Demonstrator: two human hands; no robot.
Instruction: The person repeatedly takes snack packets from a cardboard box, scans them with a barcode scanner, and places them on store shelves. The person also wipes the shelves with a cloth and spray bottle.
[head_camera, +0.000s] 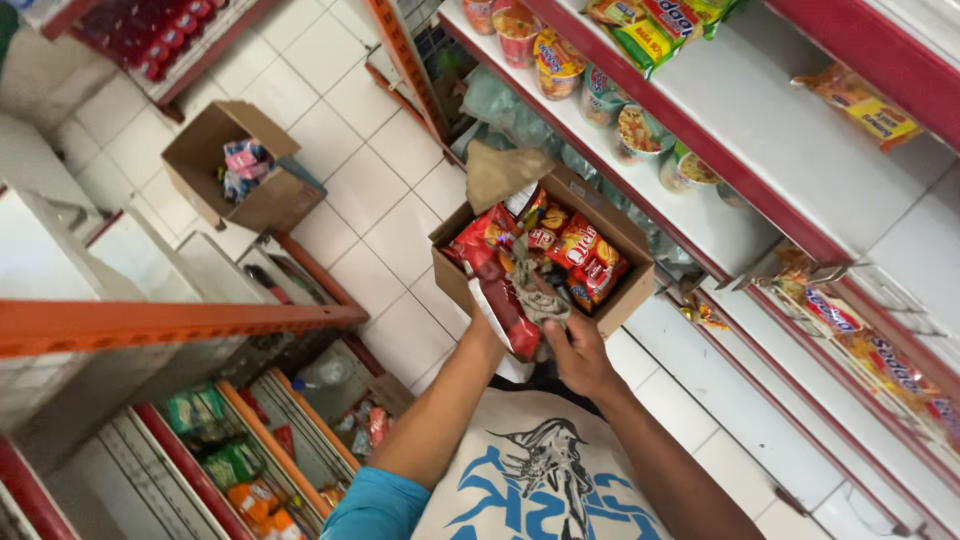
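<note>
Both hands (540, 335) gripping cardboard box (620, 290) (snack packets (560, 250) inside)

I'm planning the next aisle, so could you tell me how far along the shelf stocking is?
Done: cup noodles line one shelf. In hand: both the left hand and right hand are at a cardboard box still heaped with red snack packets. Left: that box, and a second open box on the floor.
</note>
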